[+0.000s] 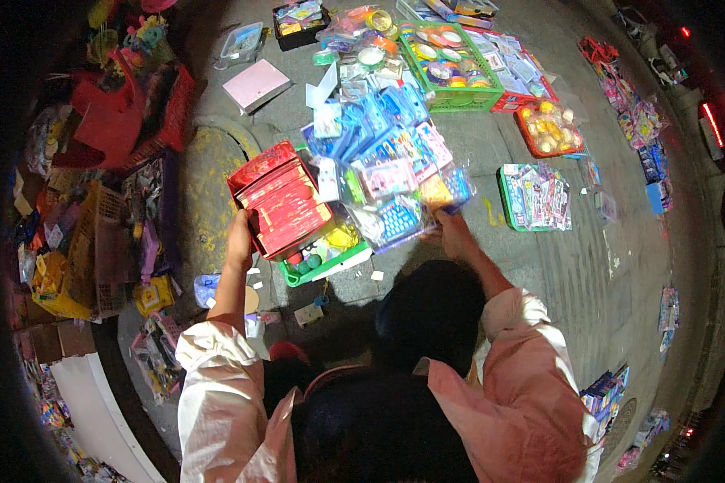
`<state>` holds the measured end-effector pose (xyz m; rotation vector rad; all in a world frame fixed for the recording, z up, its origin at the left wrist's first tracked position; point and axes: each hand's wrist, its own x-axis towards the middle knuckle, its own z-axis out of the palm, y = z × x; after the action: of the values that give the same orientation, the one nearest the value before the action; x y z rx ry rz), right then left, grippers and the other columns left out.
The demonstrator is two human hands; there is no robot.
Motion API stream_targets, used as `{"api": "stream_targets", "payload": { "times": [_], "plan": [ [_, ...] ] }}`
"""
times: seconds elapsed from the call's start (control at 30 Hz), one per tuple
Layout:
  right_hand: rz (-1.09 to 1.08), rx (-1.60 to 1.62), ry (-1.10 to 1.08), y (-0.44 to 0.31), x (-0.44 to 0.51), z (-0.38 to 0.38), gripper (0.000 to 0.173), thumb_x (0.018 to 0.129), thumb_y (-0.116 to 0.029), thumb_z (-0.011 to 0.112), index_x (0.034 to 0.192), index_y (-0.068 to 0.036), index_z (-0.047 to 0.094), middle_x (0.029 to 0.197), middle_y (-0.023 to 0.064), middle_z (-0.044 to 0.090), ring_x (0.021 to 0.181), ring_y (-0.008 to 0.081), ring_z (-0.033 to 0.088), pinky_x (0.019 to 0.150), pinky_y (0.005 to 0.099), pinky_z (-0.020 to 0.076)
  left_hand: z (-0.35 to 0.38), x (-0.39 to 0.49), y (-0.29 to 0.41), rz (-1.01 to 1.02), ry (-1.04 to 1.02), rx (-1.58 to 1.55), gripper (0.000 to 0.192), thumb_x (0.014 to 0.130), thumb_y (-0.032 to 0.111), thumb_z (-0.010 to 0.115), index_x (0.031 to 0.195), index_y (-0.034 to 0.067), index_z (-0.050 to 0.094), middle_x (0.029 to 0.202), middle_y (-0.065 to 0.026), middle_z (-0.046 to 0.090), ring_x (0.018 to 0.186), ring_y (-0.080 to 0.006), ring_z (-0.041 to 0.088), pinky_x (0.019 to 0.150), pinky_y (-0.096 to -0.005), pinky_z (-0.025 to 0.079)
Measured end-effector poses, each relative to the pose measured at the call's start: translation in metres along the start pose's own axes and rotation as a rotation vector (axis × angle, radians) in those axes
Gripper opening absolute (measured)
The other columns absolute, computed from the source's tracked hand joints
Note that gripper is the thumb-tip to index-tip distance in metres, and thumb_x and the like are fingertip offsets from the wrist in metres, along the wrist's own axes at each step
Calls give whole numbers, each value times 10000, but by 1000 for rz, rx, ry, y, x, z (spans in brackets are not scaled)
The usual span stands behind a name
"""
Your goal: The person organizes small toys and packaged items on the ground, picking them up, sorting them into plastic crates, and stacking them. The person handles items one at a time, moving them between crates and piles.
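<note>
My left hand [240,240] grips the left side of a red box [272,162], its thumb over the edge. Rows of red paper packets [284,208] fill the box, which overlaps a green tray [329,264] holding small balls and a yellow bagged item. My right hand [456,235] is closed at the lower right edge of a heap of bagged goods [393,218]; its fingertips are partly hidden. Among the goods are a blue gridded item and a pink-patterned pack [389,178]. Blue packs [377,115] lie behind them.
Rolls of tape fill a green basket [459,101] at the back, beside a red crate [522,99]. To the right are an orange tray [550,130] and a green tray of sticker-like sheets [538,199]. A pink box [257,84] and crowded baskets [106,241] stand left. Paper scraps litter the pavement.
</note>
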<state>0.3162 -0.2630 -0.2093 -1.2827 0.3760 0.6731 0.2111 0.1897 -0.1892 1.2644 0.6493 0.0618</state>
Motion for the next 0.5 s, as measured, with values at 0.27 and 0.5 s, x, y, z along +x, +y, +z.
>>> {"api": "stream_targets", "payload": {
  "times": [0.27, 0.5],
  "plan": [
    [-705, -975, -118, 24, 0, -24, 457, 822, -199, 754, 1199, -39, 550, 1043, 140, 657, 879, 252, 672, 726, 377, 566, -3, 6, -10, 70, 33, -38, 324, 945, 344, 461, 1003, 56, 597, 873, -30, 615, 746, -151, 591, 652, -304, 482],
    [-855, -929, -6, 35, 9, -8, 455, 740, -271, 814, 1043, 4, 615, 858, 163, 675, 738, 304, 687, 628, 388, 556, -18, 12, -16, 37, 22, -57, 335, 955, 331, 486, 1075, 41, 603, 966, -45, 648, 854, -163, 619, 803, -317, 481]
  ]
}}
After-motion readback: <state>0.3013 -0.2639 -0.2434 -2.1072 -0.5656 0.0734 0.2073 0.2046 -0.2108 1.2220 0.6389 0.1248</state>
